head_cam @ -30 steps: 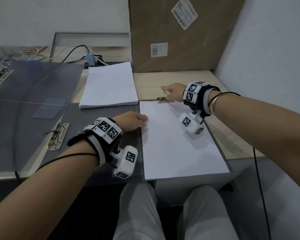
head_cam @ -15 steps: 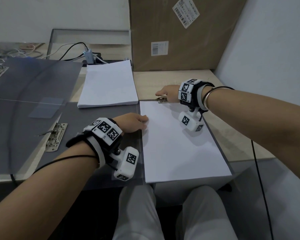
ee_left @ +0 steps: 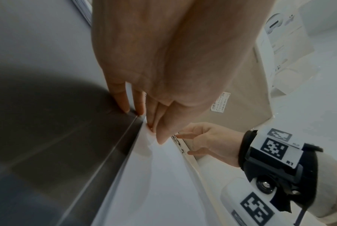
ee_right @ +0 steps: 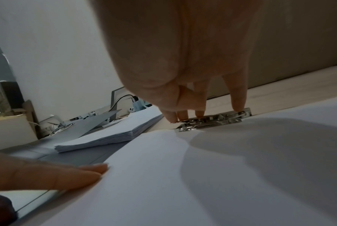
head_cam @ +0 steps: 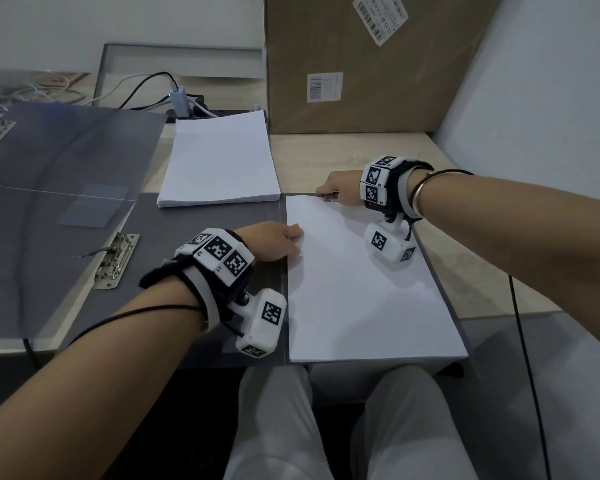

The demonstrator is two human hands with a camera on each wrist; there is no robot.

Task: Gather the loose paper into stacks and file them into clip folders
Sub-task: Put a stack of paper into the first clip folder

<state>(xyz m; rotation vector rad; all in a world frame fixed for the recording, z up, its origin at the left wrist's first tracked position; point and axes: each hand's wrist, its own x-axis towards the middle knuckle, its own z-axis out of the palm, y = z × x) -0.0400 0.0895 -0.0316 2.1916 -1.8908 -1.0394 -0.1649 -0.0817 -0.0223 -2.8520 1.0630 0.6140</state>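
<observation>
A white paper stack (head_cam: 361, 289) lies in the right half of an open grey clip folder (head_cam: 257, 209) in front of me. The folder's metal clip (head_cam: 329, 198) (ee_right: 212, 122) sits at the stack's far edge. My right hand (head_cam: 340, 188) reaches over it, and its straight fingertips (ee_right: 183, 117) press down on the clip. My left hand (head_cam: 278, 242) lies flat at the stack's left edge by the folder's spine, its fingers (ee_left: 123, 99) straight and its thumb on the paper. A second, thicker paper stack (head_cam: 219, 161) lies behind the folder.
Another open grey folder (head_cam: 49, 161) covers the left of the desk, its clip (head_cam: 116, 261) raised. A large cardboard box (head_cam: 361, 64) stands against the back wall. Cables and a hub (head_cam: 179, 98) lie behind the stacks. A white wall (head_cam: 534, 98) closes the right side.
My right hand has lowered onto the clip and drawn slightly nearer along it. The left hand stays at the paper's left edge.
</observation>
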